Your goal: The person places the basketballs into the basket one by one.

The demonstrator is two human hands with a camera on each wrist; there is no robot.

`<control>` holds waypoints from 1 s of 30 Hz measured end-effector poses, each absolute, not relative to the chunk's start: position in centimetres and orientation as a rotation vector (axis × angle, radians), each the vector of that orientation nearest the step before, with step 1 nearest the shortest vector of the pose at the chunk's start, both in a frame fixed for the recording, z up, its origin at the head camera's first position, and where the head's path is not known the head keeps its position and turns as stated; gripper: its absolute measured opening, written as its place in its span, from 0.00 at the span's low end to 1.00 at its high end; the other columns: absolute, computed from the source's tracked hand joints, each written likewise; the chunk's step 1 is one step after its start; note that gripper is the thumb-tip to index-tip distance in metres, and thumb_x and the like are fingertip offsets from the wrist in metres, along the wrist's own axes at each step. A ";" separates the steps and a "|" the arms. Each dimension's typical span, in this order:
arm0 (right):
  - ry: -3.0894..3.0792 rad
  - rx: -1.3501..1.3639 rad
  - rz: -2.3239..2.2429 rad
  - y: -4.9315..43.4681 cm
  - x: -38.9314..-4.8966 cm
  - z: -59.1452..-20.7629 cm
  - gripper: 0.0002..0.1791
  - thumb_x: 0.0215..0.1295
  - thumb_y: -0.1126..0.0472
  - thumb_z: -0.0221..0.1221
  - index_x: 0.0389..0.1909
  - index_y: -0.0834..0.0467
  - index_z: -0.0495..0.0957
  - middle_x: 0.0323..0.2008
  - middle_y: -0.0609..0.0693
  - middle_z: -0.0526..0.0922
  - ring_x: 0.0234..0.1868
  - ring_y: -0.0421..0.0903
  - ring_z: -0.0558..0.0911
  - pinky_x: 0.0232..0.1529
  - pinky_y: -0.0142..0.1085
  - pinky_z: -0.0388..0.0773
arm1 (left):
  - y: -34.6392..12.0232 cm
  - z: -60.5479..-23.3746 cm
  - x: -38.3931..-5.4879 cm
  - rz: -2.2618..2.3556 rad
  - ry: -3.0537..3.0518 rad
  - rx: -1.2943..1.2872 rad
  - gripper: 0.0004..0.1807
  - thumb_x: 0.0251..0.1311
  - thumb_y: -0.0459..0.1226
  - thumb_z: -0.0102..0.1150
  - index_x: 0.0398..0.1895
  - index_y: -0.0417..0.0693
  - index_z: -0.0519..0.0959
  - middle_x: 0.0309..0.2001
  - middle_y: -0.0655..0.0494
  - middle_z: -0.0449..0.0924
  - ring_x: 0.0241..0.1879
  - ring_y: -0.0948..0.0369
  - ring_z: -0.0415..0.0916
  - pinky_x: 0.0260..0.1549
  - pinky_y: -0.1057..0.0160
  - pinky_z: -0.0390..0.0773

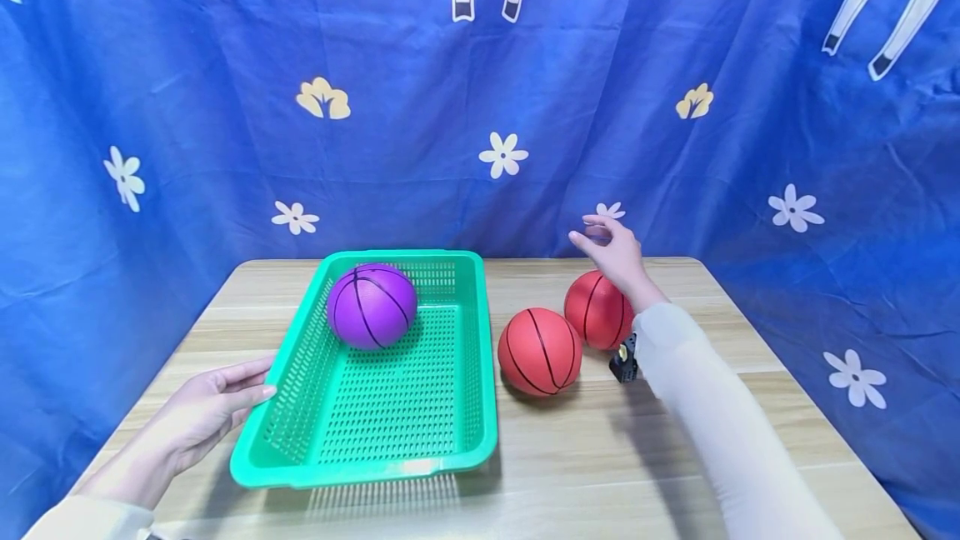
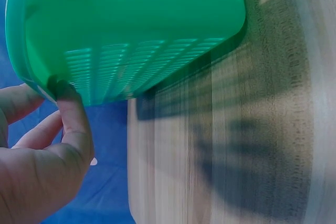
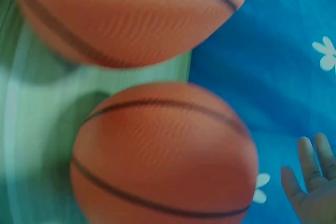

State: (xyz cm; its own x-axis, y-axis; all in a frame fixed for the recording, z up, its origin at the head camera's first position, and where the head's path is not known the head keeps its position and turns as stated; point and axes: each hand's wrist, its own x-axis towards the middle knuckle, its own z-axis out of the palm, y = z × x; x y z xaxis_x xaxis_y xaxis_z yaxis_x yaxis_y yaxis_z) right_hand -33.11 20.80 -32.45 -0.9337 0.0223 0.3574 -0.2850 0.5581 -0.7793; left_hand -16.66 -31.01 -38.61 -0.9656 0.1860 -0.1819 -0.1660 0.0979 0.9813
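1. The left hand (image 1: 197, 411) pinches the left edge of the green basket (image 1: 390, 471) with its thumb and fingers.
2. The basket is on the left side of the wooden table (image 1: 570, 473).
3. A purple ball (image 1: 372, 307) sits inside it, at the far left.
4. The right hand (image 1: 617, 255) is up by the far red ball (image 1: 592, 311), fingers loose and apart, holding nothing.
5. The near red ball (image 1: 540, 352) is between that ball and the basket.
6. A blue cloth (image 1: 420, 148) hangs behind.
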 end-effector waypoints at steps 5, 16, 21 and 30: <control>-2.468 0.220 1.283 22.1 -32.7 -33.5 0.30 0.60 0.46 0.64 0.61 0.54 0.73 0.56 0.59 0.76 0.58 0.55 0.74 0.60 0.48 0.71 | -31.1 -38.7 -16.7 1.973 2.106 0.023 0.37 0.65 0.28 0.55 0.68 0.20 0.46 0.47 0.61 0.78 0.45 0.66 0.77 0.46 0.69 0.79; -2.541 0.143 1.270 25.2 -31.5 -37.1 0.41 0.58 0.47 0.66 0.69 0.56 0.61 0.65 0.64 0.63 0.65 0.62 0.62 0.63 0.56 0.64 | -31.1 -38.8 -16.7 1.962 2.120 0.023 0.37 0.65 0.29 0.55 0.68 0.21 0.45 0.48 0.60 0.78 0.46 0.67 0.77 0.47 0.70 0.78; -2.571 0.145 1.274 26.5 -31.0 -38.8 0.45 0.56 0.47 0.67 0.71 0.55 0.58 0.66 0.65 0.60 0.65 0.63 0.60 0.61 0.60 0.64 | -31.1 -38.8 -16.7 1.954 2.126 0.024 0.37 0.65 0.29 0.55 0.68 0.21 0.45 0.48 0.60 0.78 0.46 0.67 0.77 0.47 0.70 0.78; -2.606 0.164 1.319 27.5 -30.2 -40.6 0.48 0.55 0.47 0.68 0.73 0.52 0.55 0.66 0.65 0.58 0.65 0.64 0.60 0.59 0.61 0.66 | -31.2 -38.9 -16.9 1.974 2.106 0.025 0.37 0.65 0.29 0.55 0.67 0.20 0.46 0.47 0.60 0.78 0.46 0.67 0.77 0.46 0.70 0.78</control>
